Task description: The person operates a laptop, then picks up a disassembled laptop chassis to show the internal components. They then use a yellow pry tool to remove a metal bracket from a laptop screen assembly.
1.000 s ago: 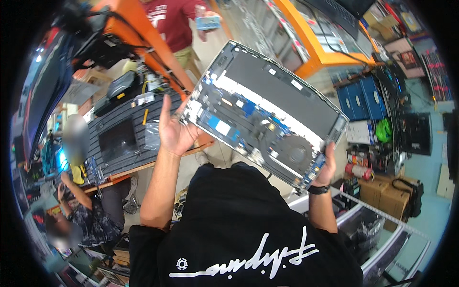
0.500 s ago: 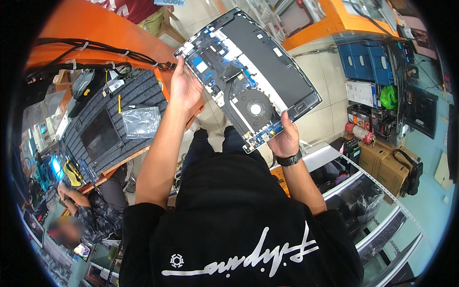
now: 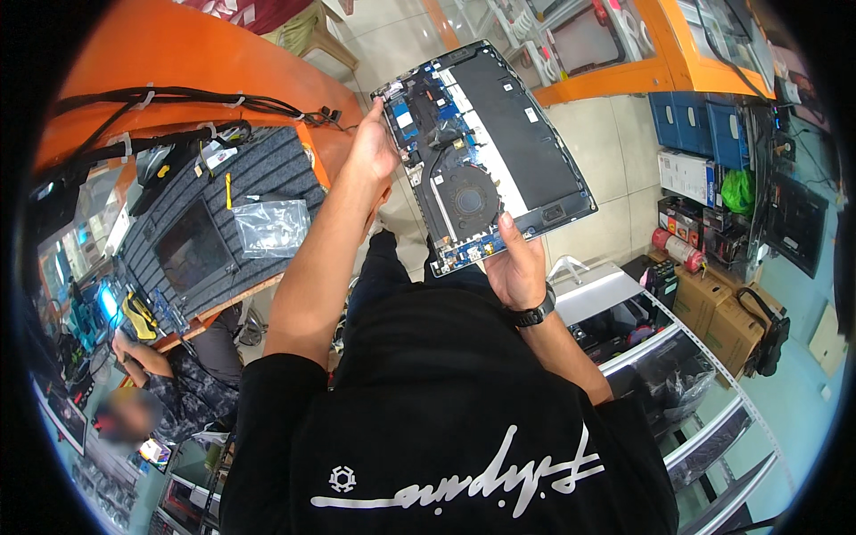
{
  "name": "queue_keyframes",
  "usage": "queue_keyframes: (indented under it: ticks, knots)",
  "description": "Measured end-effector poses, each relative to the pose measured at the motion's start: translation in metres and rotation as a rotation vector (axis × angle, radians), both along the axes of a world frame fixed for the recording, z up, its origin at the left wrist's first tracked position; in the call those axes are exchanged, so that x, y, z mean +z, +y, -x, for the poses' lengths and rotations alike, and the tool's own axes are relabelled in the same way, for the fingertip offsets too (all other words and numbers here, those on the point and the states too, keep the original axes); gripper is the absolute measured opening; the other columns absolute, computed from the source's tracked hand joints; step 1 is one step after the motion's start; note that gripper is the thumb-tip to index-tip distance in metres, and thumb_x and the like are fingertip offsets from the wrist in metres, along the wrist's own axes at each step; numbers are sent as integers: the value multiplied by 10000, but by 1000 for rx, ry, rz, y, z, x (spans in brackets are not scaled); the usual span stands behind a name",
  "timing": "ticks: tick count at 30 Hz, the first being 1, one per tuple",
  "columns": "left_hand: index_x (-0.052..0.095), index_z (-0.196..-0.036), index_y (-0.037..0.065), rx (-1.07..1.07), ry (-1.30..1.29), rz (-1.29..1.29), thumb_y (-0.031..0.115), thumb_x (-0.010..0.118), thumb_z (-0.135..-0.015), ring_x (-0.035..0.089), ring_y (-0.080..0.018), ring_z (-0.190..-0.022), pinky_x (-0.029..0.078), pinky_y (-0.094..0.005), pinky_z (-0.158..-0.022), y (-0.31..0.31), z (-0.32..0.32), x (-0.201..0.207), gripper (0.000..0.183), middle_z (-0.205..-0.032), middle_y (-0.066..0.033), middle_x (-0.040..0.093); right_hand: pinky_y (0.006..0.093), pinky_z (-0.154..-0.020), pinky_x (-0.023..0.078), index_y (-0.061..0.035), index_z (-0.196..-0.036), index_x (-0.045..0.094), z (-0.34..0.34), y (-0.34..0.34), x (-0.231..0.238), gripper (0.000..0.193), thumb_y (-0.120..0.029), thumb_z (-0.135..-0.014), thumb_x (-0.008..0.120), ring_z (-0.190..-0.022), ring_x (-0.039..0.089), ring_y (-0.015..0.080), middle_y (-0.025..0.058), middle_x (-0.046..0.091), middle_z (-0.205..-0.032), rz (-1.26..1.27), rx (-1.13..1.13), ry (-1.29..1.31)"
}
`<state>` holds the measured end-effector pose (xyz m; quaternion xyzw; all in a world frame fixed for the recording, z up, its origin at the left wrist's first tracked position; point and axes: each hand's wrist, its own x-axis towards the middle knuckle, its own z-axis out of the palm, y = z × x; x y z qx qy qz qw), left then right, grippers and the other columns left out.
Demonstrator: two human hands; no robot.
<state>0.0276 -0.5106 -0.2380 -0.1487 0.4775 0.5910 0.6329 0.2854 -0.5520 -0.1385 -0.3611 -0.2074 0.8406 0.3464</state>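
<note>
An opened laptop base (image 3: 526, 143) is held up in front of me, tilted, its insides showing. A round fan (image 3: 469, 201), a blue circuit board and a wide black battery are visible in it. My left hand (image 3: 376, 147) grips its left edge, thumb on top and the other fingers mostly hidden underneath. At the near right corner my right hand (image 3: 519, 267) clasps the edge, thumb over the rim beside the fan. A dark watch (image 3: 535, 312) is on my right wrist.
To the left is a workbench with a ridged dark mat (image 3: 183, 205), a clear plastic bag (image 3: 270, 228) and cables (image 3: 205, 100). A co-worker (image 3: 178, 392) sits at lower left. Glass display shelves (image 3: 664, 366), cardboard boxes (image 3: 713, 308) and a fire extinguisher (image 3: 678, 250) stand at right.
The laptop base has turned slightly clockwise, its far end shifting right and toward me. Both hands keep their hold. The bench and shelves sit a little differently in view.
</note>
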Motion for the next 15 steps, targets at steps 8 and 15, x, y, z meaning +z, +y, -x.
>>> queue_keyframes:
  ticks: [8, 15]
  knots:
    - [542, -1471, 67, 8, 16, -51, 514, 234, -1161, 590, -306, -1343, 436, -485, -1161, 3, -2, -7, 625, -1459, -145, 628, 484, -1130, 490, -8, -1538, 426, 2, 6, -2, 521, -206, -1086, 593, -1366, 581, 273, 158, 578, -1492, 15, -19, -40]
    - [522, -1523, 76, -277, 756, -4, 599, 409, -1088, 485, -336, -1392, 351, -520, -1178, -92, -38, 20, 690, -1521, -177, 505, 448, -1114, 496, -30, -1514, 468, -3, 13, -9, 481, -180, -1080, 611, -1339, 599, 245, 127, 602, -1469, 63, -39, 50]
